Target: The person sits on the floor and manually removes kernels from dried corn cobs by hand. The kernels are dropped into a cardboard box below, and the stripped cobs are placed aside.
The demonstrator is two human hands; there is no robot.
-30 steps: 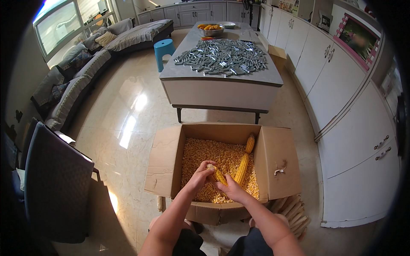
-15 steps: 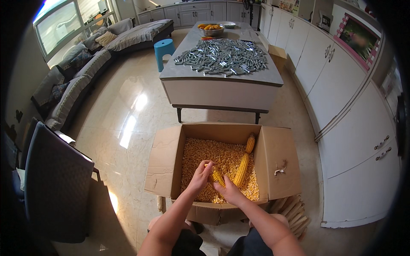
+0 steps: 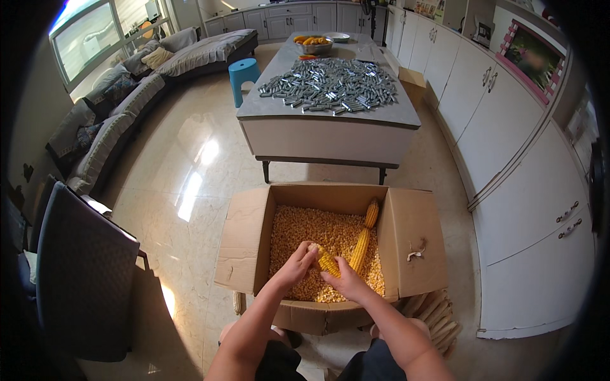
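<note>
In the head view, I note left hand (image 3: 296,263) and right hand (image 3: 345,283) closed round a seemingly part-stripped cob (image 3: 327,261) over the box (image 3: 416,232), kernels (image 3: 298,223) spread inside, two yellow cobs (image 3: 360,250) apparently left, and bare cobs (image 3: 437,315) heaped alongside, apparently done.

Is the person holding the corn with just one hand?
No, the left hand and right hand both hold the same yellow corn cob.

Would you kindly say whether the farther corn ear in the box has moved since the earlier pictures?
No; the farther corn ear lies in the same place, near the cardboard box's far right corner.
</note>
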